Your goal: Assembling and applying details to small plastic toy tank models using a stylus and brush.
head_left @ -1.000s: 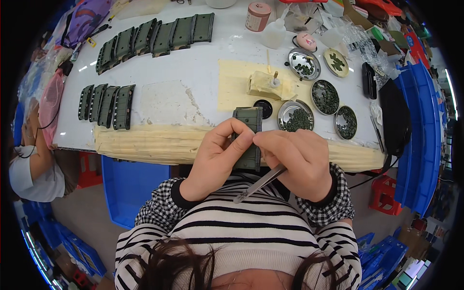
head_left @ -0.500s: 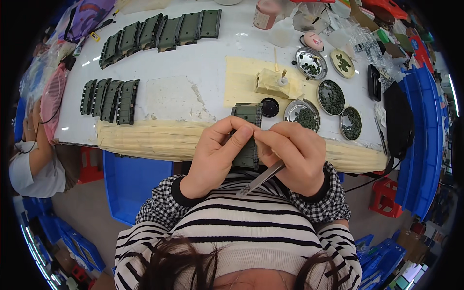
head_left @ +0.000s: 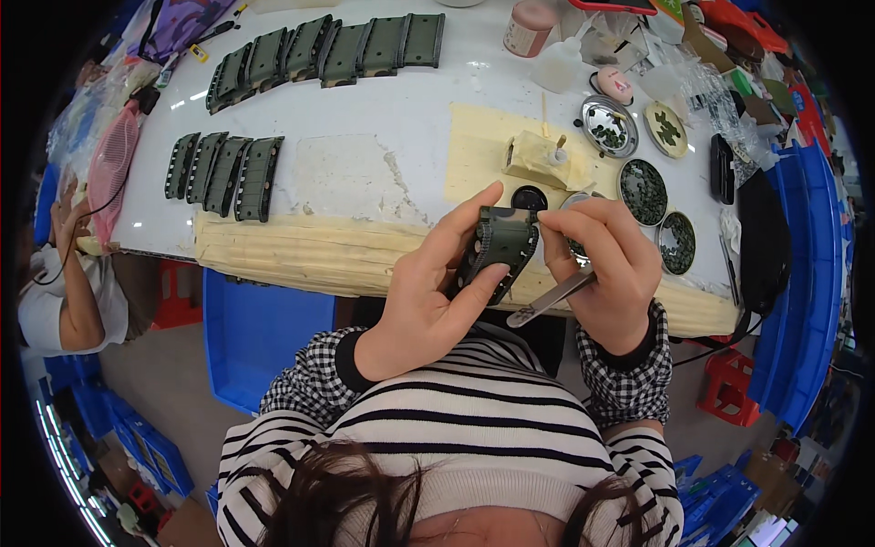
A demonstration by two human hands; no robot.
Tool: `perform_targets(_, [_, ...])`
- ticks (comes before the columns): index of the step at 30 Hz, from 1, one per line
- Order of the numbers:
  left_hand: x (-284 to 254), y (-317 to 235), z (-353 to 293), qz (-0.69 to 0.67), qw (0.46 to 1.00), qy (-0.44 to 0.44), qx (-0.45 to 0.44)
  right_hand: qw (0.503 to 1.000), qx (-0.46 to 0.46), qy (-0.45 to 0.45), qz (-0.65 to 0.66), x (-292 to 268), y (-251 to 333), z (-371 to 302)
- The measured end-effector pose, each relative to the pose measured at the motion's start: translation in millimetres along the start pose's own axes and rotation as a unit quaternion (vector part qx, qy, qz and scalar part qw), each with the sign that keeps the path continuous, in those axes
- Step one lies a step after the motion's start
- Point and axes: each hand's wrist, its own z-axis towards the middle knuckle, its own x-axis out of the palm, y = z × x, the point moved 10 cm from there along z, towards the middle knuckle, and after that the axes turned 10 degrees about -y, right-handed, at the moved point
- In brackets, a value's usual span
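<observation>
My left hand [head_left: 415, 305] is closed round a dark green camouflage plastic part [head_left: 507, 244], which looks like a toy tank hull with toothed side edges. It is held tilted above the table's front edge, the left thumb lying across its lower end. My right hand [head_left: 612, 273] has its thumb and forefinger at the part's upper right corner; anything tiny between those fingertips cannot be made out. Metal tweezers [head_left: 551, 299] are tucked in that same hand, tips pointing down and left. Just beyond the part sits a small round black cap [head_left: 529, 198].
Round dishes [head_left: 622, 193] with small green pieces stand at the right. A taped block [head_left: 538, 157] sits on yellowish paper. Similar hull parts [head_left: 342, 55] lie in rows at the left, a shorter row [head_left: 223, 178] nearer. A blue bin [head_left: 264, 337] is below; another person's arm [head_left: 77, 310] shows far left.
The green part has been raised and tilted in my left hand, its thumb now across it. My right hand has moved right and apart from the left fingertips, still holding the tweezers.
</observation>
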Motion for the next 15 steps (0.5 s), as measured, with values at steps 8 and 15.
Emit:
perform_targets(8, [-1.7, -4.5, -0.5, 0.075, 0.996, 0.001, 0.046, 0.999, -0.015, 0.036, -0.006, 4.4, 0.2, -4.7])
perform_targets(15, [-2.6, -2.5, -1.6, 0.056, 0.997, 0.001, 0.053, 0.997, -0.012, 0.069, 0.017, 7.1, 2.9, -12.7])
